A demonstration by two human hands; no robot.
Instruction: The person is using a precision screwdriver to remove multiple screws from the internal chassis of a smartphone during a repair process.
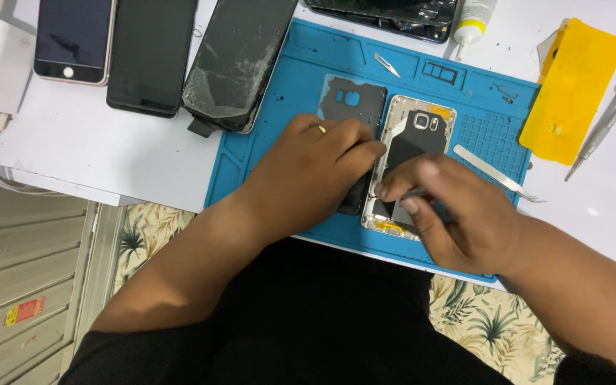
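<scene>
An opened phone frame (411, 167), back removed, lies on a blue repair mat (265, 153). The right hand (458, 214) pinches a thin metal tool (393, 194) against the frame's left edge. The left hand (315, 171), fingers curled, presses down on a dark rear panel (354, 100) just left of the frame. Right of the frame lie loose tweezers (497, 173); beyond them, a yellow sheet (572, 93). Well left of the frame sits a cracked phone (237, 60). The tool could slip and gouge the exposed parts if the frame shifts.
</scene>
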